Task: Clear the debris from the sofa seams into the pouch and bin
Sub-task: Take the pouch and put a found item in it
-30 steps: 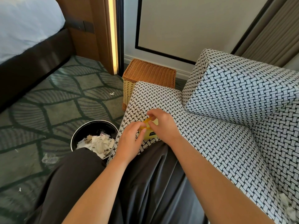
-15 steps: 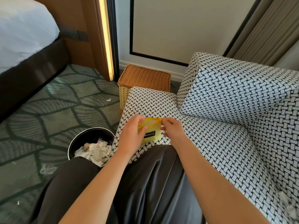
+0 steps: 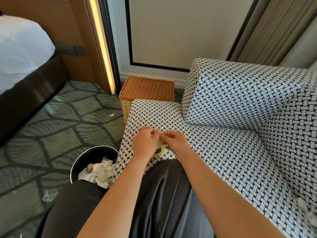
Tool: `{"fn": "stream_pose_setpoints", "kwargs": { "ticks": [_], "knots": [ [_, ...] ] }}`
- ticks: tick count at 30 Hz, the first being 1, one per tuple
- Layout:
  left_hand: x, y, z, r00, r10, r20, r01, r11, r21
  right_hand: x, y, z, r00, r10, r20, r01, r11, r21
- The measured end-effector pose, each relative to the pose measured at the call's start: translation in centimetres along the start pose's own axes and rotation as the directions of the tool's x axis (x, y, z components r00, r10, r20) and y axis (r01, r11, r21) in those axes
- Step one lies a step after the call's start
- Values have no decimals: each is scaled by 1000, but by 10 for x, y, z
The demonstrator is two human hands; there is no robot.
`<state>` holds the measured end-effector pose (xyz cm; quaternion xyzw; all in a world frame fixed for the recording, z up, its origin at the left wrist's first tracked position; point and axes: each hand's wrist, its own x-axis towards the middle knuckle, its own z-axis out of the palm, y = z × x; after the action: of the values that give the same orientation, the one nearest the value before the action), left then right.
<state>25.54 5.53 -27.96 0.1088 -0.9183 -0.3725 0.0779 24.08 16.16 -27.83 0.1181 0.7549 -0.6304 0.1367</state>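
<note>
Left hand (image 3: 145,145) and right hand (image 3: 175,144) fingers (image 3: 165,136) pinch the yellow pouch (image 3: 161,149).

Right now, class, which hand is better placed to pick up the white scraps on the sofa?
Probably the right hand. Both hands hold the pouch, but the scraps lie on the sofa at the person's right, while the left hand is on the bin side.

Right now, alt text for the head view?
The left hand and right hand together pinch a small yellow pouch over the woven-pattern sofa seat. A black bin holding paper scraps stands on the carpet left of the seat, and a wicker basket sits past the seat's far end.
</note>
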Motion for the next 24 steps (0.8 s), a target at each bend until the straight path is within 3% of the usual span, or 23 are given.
{"fn": "stream_pose_setpoints", "kwargs": {
  "ticks": [3, 6, 10, 16, 21, 24],
  "knots": [
    [6, 6, 1, 989, -137, 56, 136, 991, 13, 0, 1, 1, 1000, -22, -11, 22, 1000, -16],
    [8, 10, 1, 981, -176, 87, 175, 984, 16, 0, 2, 0, 999, -39, -13, 39, 999, -17],
    [9, 9, -1, 983, -141, 116, 144, 989, -22, 0, 1, -1, 999, -34, 7, 34, 999, -19],
    [1, 4, -1, 1000, 12, 16, -12, 1000, -1, 0, 0, 5, 987, -47, 153, 68, 988, -138],
    [5, 2, -6, 999, 54, 1, -54, 998, 40, 7, 2, 6, 994, -92, 60, 101, 980, -173],
    [8, -3, -15, 1000, 17, -14, -15, 989, 147, 12, 6, -1, 994, -18, -109, 6, 994, -110]
  ]
}}
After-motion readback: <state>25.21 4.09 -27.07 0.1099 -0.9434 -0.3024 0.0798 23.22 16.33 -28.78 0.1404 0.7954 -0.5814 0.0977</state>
